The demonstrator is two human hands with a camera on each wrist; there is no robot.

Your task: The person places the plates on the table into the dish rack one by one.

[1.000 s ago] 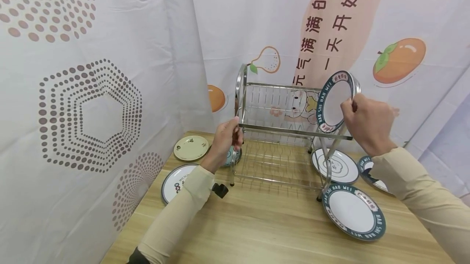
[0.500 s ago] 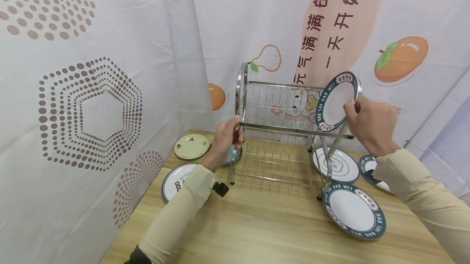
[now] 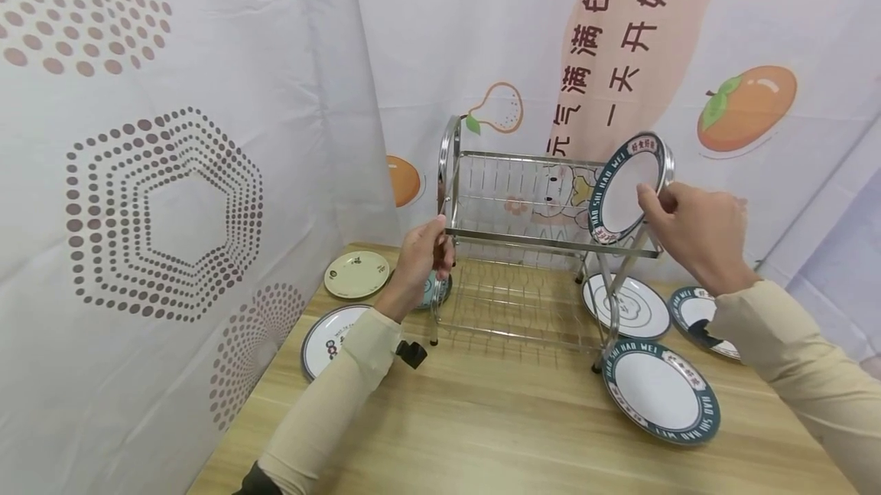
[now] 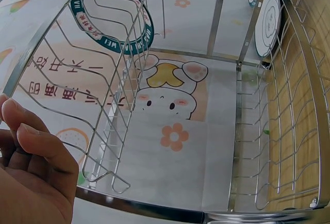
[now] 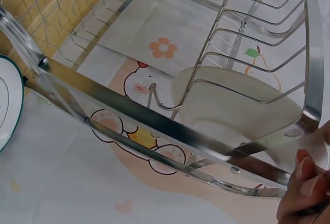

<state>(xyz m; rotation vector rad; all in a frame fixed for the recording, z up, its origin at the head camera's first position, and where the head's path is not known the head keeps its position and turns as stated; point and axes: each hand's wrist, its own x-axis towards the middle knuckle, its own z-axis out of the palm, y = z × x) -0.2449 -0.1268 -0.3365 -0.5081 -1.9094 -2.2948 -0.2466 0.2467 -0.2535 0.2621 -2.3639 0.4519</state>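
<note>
A two-tier metal dish rack (image 3: 551,243) stands on the wooden table. My left hand (image 3: 421,254) grips its left side at the upper tier's front corner, thumb against the frame. In the left wrist view that hand (image 4: 36,177) shows beside the wire slots. A white plate with a lettered green rim (image 3: 622,197) stands tilted on edge at the right end of the upper tier. My right hand (image 3: 705,231) pinches the plate's right edge, thumb across its face. In the right wrist view the plate's pale back (image 5: 232,100) shows behind the wires, the fingertips at the frame's end.
A cream plate (image 3: 356,275), a flower-printed white plate (image 3: 326,350) and a teal plate (image 3: 437,292) lie left of the rack. On the right are a line-patterned plate (image 3: 636,307), a dark-patterned plate (image 3: 691,315) and a green-rimmed plate (image 3: 657,392). Curtains (image 3: 275,197) stand behind.
My right thumb has straightened and moved slightly up and left over the plate's face. The plate stays almost in place; the left hand keeps its hold on the rack.
</note>
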